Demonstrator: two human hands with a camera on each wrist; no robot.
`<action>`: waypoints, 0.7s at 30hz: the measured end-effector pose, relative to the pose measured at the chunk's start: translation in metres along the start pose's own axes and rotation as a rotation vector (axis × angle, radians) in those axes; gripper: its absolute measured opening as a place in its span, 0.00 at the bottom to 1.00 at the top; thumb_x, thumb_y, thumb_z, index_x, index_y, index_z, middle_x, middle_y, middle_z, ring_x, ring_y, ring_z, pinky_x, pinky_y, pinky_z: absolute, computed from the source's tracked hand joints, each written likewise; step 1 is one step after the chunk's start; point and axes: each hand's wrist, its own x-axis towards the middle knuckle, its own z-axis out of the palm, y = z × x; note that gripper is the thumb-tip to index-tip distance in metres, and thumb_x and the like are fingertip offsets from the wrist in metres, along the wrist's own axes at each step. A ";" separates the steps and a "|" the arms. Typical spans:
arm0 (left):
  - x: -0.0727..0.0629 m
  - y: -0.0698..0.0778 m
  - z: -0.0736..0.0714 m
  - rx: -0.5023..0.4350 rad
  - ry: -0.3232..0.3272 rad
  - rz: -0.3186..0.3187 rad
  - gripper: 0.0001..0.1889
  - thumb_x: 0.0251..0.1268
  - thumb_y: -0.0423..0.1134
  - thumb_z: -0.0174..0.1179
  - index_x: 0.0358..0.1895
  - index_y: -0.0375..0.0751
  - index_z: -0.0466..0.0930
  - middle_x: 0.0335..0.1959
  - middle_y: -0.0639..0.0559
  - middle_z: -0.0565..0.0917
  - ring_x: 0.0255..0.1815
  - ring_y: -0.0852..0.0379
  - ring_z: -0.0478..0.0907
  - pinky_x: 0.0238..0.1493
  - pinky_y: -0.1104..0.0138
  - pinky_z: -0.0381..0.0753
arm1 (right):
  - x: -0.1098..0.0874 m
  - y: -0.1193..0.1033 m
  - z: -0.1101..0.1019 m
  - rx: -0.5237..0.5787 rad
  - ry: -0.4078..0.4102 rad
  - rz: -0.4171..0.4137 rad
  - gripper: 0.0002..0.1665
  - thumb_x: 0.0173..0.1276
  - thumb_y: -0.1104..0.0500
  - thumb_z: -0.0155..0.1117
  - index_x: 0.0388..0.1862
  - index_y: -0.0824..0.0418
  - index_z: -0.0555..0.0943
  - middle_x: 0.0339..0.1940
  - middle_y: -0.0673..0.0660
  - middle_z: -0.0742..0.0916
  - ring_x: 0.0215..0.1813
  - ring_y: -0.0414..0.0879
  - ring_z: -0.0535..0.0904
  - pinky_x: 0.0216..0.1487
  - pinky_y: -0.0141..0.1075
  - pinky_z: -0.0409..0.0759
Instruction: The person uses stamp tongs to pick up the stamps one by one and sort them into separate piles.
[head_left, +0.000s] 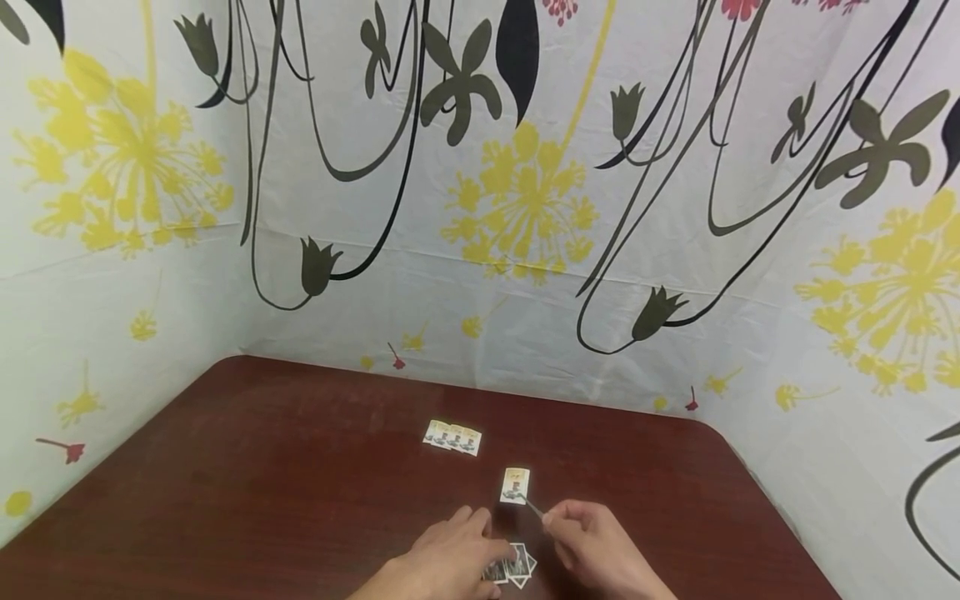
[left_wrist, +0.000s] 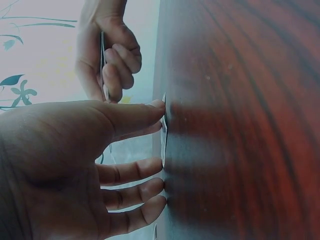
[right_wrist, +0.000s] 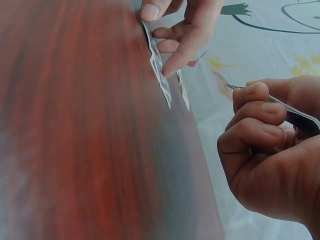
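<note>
My right hand [head_left: 596, 542] grips metal tweezers [right_wrist: 301, 120] with curled fingers. In the tweezers' tips is a small card [head_left: 515, 485] with a white border and a yellowish picture, held above the table. To the left, my left hand [head_left: 450, 554] rests its fingertips on a small loose pile of dark-patterned cards [head_left: 519, 564] lying on the table. In the left wrist view its thumb and fingers [left_wrist: 135, 215] reach down to the tabletop, spread apart. Part of the pile is hidden under that hand.
Farther back lies an overlapping row of several yellowish cards [head_left: 452, 437] on the dark red wooden table [head_left: 300, 467]. A white cloth [head_left: 540, 350] printed with flowers hangs behind the table and along its sides.
</note>
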 end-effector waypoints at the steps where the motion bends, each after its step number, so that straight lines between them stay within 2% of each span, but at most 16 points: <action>1: 0.000 0.000 0.000 0.000 0.002 0.001 0.21 0.61 0.54 0.74 0.58 0.71 0.85 0.40 0.63 0.73 0.39 0.65 0.64 0.33 0.71 0.68 | 0.002 -0.001 0.001 0.008 0.008 0.001 0.17 0.76 0.57 0.60 0.45 0.73 0.82 0.15 0.48 0.71 0.14 0.38 0.58 0.17 0.30 0.58; 10: 0.000 0.000 0.000 0.026 0.011 0.013 0.22 0.61 0.55 0.75 0.59 0.72 0.85 0.40 0.62 0.73 0.39 0.65 0.64 0.32 0.71 0.69 | 0.013 -0.002 0.008 0.048 0.068 0.004 0.15 0.75 0.60 0.61 0.44 0.75 0.81 0.15 0.50 0.72 0.14 0.38 0.58 0.17 0.29 0.58; 21: 0.001 -0.002 -0.002 0.043 0.009 0.035 0.21 0.61 0.55 0.75 0.58 0.71 0.86 0.42 0.61 0.76 0.38 0.65 0.65 0.32 0.72 0.69 | 0.019 -0.003 0.010 0.065 0.052 0.013 0.18 0.77 0.55 0.62 0.42 0.74 0.80 0.15 0.48 0.73 0.15 0.37 0.58 0.17 0.28 0.58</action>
